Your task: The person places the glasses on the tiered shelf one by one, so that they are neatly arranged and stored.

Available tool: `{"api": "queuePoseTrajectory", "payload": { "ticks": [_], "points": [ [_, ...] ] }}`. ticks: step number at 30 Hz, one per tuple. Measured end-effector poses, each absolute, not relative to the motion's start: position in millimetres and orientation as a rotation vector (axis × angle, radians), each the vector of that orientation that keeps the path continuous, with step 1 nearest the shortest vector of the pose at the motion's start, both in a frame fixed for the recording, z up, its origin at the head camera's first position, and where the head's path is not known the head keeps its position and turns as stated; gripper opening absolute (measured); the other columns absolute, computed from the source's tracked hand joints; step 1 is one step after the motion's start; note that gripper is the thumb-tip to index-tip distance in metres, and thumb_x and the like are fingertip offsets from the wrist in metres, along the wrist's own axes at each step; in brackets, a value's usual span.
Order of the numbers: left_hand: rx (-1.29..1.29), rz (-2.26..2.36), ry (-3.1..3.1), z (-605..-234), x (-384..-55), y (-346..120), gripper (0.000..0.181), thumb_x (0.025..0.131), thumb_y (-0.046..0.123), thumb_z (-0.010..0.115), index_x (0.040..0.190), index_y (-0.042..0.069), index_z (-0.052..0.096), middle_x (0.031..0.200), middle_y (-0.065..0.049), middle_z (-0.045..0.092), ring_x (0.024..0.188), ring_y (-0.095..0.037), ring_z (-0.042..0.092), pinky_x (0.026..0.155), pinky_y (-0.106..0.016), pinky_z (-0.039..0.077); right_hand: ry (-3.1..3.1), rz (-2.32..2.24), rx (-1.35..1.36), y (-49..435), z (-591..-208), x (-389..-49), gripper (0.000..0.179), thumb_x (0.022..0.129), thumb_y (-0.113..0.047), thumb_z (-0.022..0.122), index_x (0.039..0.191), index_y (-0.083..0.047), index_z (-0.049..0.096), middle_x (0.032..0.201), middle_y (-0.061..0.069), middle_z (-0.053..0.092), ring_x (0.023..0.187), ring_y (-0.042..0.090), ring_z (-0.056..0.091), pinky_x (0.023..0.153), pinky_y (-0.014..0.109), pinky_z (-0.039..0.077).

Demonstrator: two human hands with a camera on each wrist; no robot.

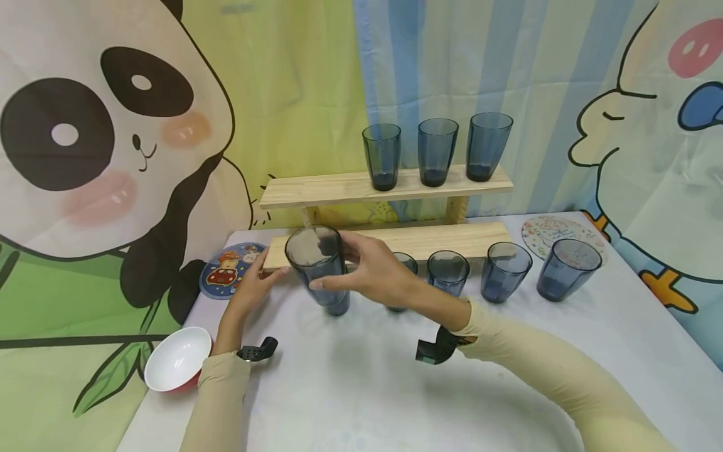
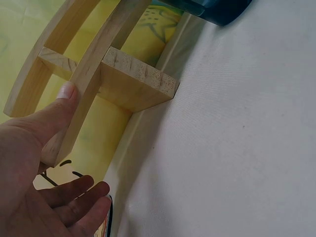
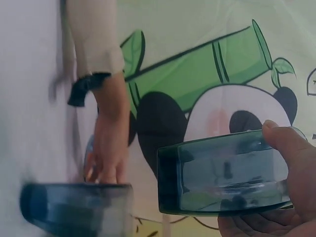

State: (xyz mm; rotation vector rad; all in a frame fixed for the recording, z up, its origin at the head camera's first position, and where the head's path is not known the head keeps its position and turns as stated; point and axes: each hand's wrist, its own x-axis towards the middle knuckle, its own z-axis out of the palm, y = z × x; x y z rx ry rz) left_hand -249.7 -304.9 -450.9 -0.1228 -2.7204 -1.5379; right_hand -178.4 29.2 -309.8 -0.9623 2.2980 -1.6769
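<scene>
My right hand [image 1: 378,267] holds a blue glass tumbler [image 3: 227,173] by its sides near the rim, thumb on one side and fingers on the other. It hangs upright over the white table, in front of the wooden shelf [image 1: 390,242]. Another tumbler [image 3: 74,210] stands on the table just behind it, mostly covered in the head view. At the shelf's left end, my left hand [image 1: 254,285] grips the lower board, the thumb [image 2: 65,94] lying on the board. Its other fingers [image 2: 81,197] are loosely bent below; the index finger is largely hidden behind the wood.
Three tumblers [image 1: 433,150] stand on the upper board [image 1: 322,189]. Several more, including a tumbler [image 1: 504,273], line the table before the shelf. Round mats lie left [image 1: 226,273] and right [image 1: 556,232]. A white bowl [image 1: 177,359] sits at the left edge.
</scene>
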Motion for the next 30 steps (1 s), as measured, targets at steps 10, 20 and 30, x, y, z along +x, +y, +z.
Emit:
{"api": "queuePoseTrajectory", "payload": {
  "ticks": [10, 20, 30],
  "points": [
    [-0.098, -1.599, -2.741, -417, -230, -288, 0.084, 0.106, 0.019, 0.065, 0.167, -0.004, 0.011, 0.169, -0.036, 0.018, 0.15, -0.056, 0.032, 0.124, -0.063, 0.029, 2.449, -1.708, -0.922, 17, -274, -244, 0.06, 0.09, -0.033, 0.087, 0.139, -0.009, 0.061, 0.124, 0.005, 0.071, 0.11, 0.017, 0.07, 0.095, 0.034, 0.058],
    [-0.088, -1.547, -2.728, -453, -249, -302, 0.091, 0.105, 0.029, 0.068, 0.17, 0.007, 0.009, 0.173, -0.027, 0.016, 0.156, -0.048, 0.027, 0.128, -0.057, 0.024, 2.783, -1.672, -0.697, 8, -270, -304, 0.057, 0.091, -0.047, 0.082, 0.125, -0.007, 0.061, 0.111, 0.014, 0.067, 0.098, 0.028, 0.063, 0.078, 0.038, 0.052],
    [-0.091, -1.521, -2.74, -454, -251, -306, 0.093, 0.104, 0.037, 0.068, 0.171, 0.01, 0.01, 0.173, -0.025, 0.018, 0.156, -0.047, 0.028, 0.128, -0.058, 0.025, 2.801, -1.693, -0.436, -3, -262, -337, 0.097, 0.093, -0.053, 0.079, 0.166, -0.01, 0.032, 0.163, 0.01, 0.047, 0.147, 0.028, 0.048, 0.114, 0.043, 0.049]
  ]
}}
